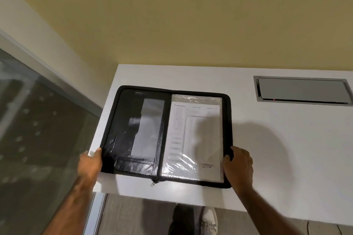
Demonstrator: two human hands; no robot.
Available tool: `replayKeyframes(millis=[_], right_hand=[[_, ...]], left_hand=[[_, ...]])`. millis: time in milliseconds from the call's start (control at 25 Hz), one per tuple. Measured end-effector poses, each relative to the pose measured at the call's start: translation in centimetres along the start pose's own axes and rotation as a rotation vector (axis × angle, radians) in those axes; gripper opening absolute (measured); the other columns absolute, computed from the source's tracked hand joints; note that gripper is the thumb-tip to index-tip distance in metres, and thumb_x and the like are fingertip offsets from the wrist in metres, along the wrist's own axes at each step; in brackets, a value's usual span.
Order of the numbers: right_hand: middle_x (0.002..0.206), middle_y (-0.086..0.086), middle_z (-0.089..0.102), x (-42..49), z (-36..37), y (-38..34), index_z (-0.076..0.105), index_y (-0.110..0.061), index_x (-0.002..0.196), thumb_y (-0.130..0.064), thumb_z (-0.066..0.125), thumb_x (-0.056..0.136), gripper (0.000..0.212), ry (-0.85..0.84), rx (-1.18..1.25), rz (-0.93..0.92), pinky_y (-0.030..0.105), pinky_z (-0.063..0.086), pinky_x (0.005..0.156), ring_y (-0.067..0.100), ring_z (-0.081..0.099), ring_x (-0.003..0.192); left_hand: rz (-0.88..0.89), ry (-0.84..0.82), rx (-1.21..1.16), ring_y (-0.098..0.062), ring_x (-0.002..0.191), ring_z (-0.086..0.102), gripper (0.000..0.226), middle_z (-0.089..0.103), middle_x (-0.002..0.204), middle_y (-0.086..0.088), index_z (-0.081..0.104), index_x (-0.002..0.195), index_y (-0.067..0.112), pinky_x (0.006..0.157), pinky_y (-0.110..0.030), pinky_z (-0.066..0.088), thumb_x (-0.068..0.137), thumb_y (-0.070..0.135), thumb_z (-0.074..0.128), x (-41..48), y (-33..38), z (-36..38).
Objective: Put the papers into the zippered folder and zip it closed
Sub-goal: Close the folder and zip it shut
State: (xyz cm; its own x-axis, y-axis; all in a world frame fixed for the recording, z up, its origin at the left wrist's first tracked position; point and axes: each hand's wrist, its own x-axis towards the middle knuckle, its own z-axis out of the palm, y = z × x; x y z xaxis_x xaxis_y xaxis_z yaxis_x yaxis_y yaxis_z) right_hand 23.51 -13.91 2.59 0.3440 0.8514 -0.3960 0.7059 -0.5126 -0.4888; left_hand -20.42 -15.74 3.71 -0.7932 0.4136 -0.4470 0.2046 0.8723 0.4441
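Zippered black leather-look folder (pixel 137 133) is lying wide open and flat on the white table (pixel 267 149), near its front left corner. Printed white papers (pixel 193 135) sit in the right half under a shiny clear plastic sleeve; the left half is just dark pockets. Left hand (pixel 89 164) grips the folder's left edge, right hand (pixel 238 166) grips the right edge. Metal zip pull (pixel 153 183) dangles at the bottom of the spine, so it's fully unzipped.

bare forearms (pixel 76 202), white shoe (pixel 209 221), dark trousers (pixel 181 219)
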Motion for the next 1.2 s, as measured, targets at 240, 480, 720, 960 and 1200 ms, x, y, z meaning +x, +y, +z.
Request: replayKeyframes(millis=[240, 480, 720, 960, 1200], right_hand=[[0.122, 0.016, 0.062, 0.8, -0.6, 1.5, 0.057, -0.010, 0.129, -0.017, 0.051, 0.090, 0.040, -0.047, 0.052, -0.077, 0.046, 0.050, 0.096, 0.036, 0.057, 0.114], [0.094, 0.013, 0.069, 2.5, -1.1, 1.3, 0.064, -0.006, 0.097, -0.006, 0.052, 0.078, 0.023, -0.048, 0.287, 0.086, 0.036, 0.053, 0.077, 0.036, 0.063, 0.091], [0.082, 0.004, 0.059, 4.9, -1.3, 1.0, 0.054, -0.021, 0.069, -0.008, 0.057, 0.085, 0.021, -0.152, 0.363, 0.264, 0.029, 0.049, 0.068, 0.024, 0.057, 0.081], [0.101, 0.020, 0.069, 7.4, -0.7, 1.5, 0.066, 0.007, 0.101, 0.003, 0.064, 0.087, 0.015, -0.141, 0.441, 0.316, 0.042, 0.060, 0.083, 0.035, 0.068, 0.094], [0.085, 0.012, 0.063, 7.4, -2.1, 1.3, 0.064, -0.005, 0.083, -0.001, 0.064, 0.086, 0.005, -0.185, 0.448, 0.274, 0.033, 0.055, 0.062, 0.025, 0.061, 0.073]], left_hand=[[-0.110, -0.014, -0.588, -0.023, 0.092, 0.052, 0.013, 0.057, 0.088, -0.008, 0.064, 0.093, 0.013, 0.057, -0.029, 0.045, 0.097, 0.024, 0.058, -2.2, -0.1, -1.1], [0.224, 0.084, -0.570, -0.021, 0.091, 0.061, 0.028, 0.066, 0.102, -0.011, 0.068, 0.120, 0.003, 0.088, -0.039, 0.055, 0.098, 0.018, 0.059, -7.3, -2.0, -3.1], [0.621, -0.007, -0.419, 0.003, 0.079, 0.067, 0.026, 0.071, 0.102, 0.012, 0.067, 0.121, 0.027, 0.068, -0.012, 0.056, 0.095, 0.025, 0.063, -13.7, -0.9, -3.9], [0.963, -0.216, -0.274, 0.000, 0.134, 0.044, 0.056, 0.044, 0.148, 0.012, 0.037, 0.153, 0.029, 0.099, -0.010, 0.044, 0.101, 0.015, 0.056, -21.2, 2.3, 1.0], [1.319, -0.386, 0.079, -0.014, 0.156, -0.002, 0.096, -0.003, 0.170, 0.004, -0.001, 0.161, 0.025, 0.126, -0.046, 0.013, 0.090, -0.003, 0.056, -25.9, 4.2, 10.6]])
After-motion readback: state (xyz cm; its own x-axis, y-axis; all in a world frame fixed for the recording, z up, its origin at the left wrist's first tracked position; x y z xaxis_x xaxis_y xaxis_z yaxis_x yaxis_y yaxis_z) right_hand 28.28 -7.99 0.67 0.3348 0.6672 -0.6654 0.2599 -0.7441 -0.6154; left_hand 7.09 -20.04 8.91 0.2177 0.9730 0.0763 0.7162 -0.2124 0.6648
